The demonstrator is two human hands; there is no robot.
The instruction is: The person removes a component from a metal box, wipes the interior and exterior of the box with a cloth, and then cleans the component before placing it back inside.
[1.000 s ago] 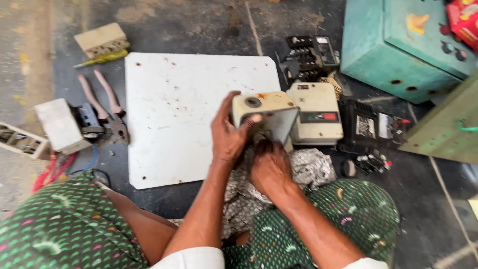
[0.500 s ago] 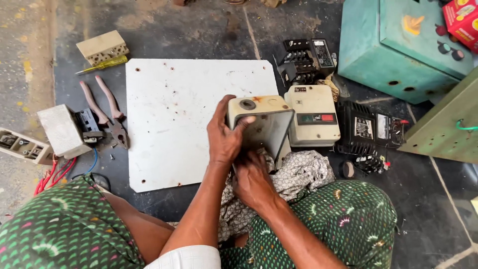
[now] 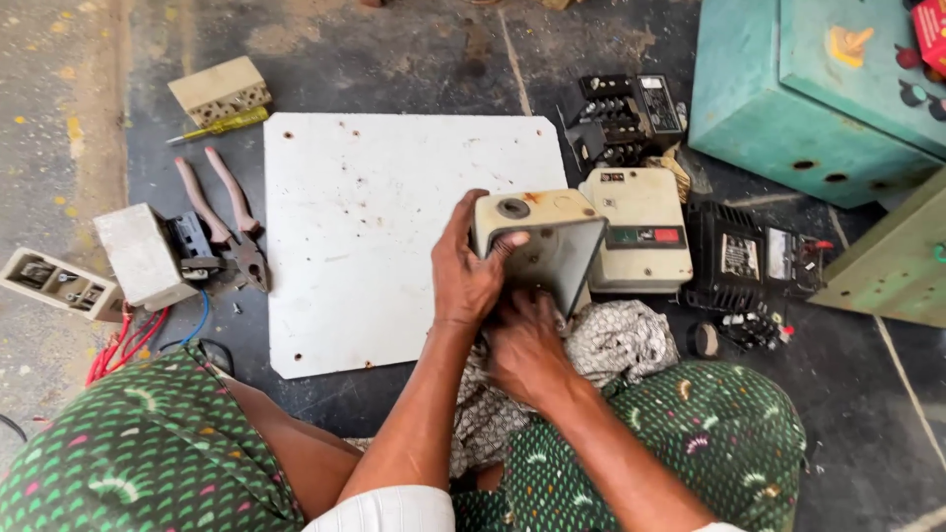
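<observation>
Over the white plate [image 3: 394, 236], the left hand [image 3: 471, 276] has its grip wrapped tight around a beige cover [image 3: 540, 236]; the right hand [image 3: 527, 345] presses a patterned rag [image 3: 621, 340] against its underside, fingers curled.

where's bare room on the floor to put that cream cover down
The white panel is bare across its middle and left, between the pliers and the left hand. Dark floor above it, beside the yellow screwdriver, is bare too. Crowded right of the cream cover: starter units, teal box.

Pliers [image 3: 229, 229] lie left of the flat plate [image 3: 394, 227], a switch box [image 3: 639, 241] right of it, cabinet [image 3: 808, 94] beyond
</observation>
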